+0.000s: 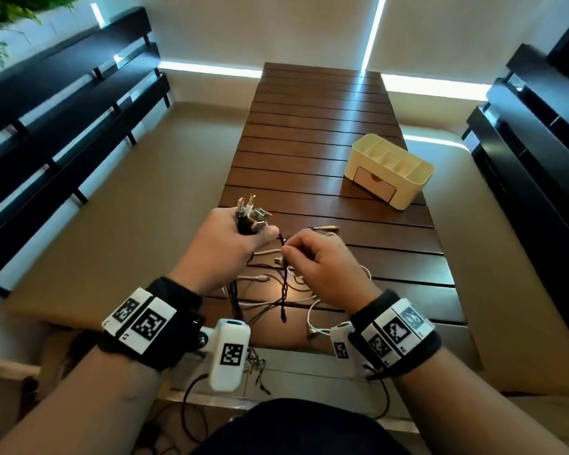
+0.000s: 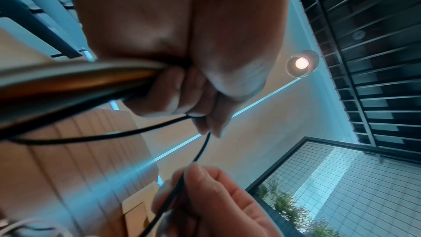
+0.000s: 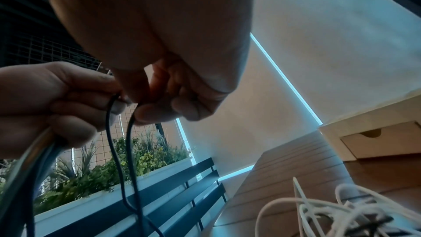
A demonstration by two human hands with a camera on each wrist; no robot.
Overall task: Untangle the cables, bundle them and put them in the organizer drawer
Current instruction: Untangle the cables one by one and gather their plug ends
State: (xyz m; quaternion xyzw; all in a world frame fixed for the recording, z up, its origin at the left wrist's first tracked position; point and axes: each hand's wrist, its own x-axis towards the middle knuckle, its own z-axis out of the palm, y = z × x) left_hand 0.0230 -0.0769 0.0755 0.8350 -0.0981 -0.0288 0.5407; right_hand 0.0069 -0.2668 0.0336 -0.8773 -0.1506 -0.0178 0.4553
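My left hand [image 1: 234,238] grips a bunch of cable ends [image 1: 248,213], their plugs sticking up above the fist; the gathered cables [image 2: 75,78] run out of its palm. My right hand [image 1: 312,257] pinches a thin black cable [image 1: 284,257] just right of the left thumb, and that cable [image 3: 129,141] hangs down between both hands. A tangle of white and black cables [image 1: 276,290] lies on the wooden table [image 1: 326,126] beneath the hands. The cream organizer [image 1: 388,169] stands at the right, its front drawer [image 1: 373,183] closed.
A yellow-tipped plug [image 1: 329,228] lies on the slats beyond my right hand. Some cables dangle over the near table edge [image 1: 257,366]. Dark slatted benches [image 1: 63,110] flank the table on both sides. A planter with greenery [image 3: 114,159] sits behind the left bench.
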